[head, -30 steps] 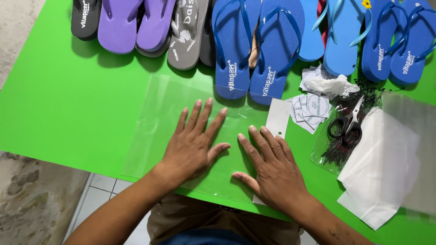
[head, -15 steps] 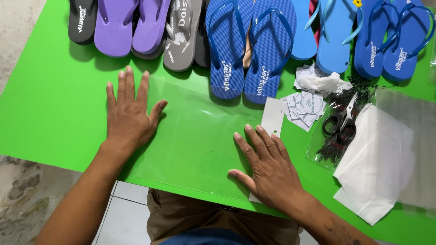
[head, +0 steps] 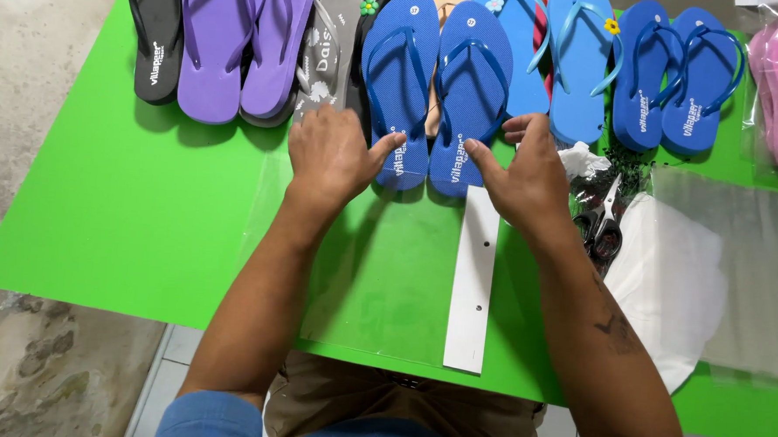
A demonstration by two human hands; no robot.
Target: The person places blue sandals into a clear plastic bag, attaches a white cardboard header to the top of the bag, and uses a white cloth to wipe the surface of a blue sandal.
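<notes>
Where mottled, perhaps concrete, floor [head: 48, 20] borders the green table [head: 135, 216], spread hands [head: 431, 159] touch blue sandals [head: 438, 90].

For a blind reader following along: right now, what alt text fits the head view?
Two bare hands, left hand and right hand, reach the heels of a dark blue flip-flop pair on a green table. A clear plastic bag with a white card strip lies below.
</notes>
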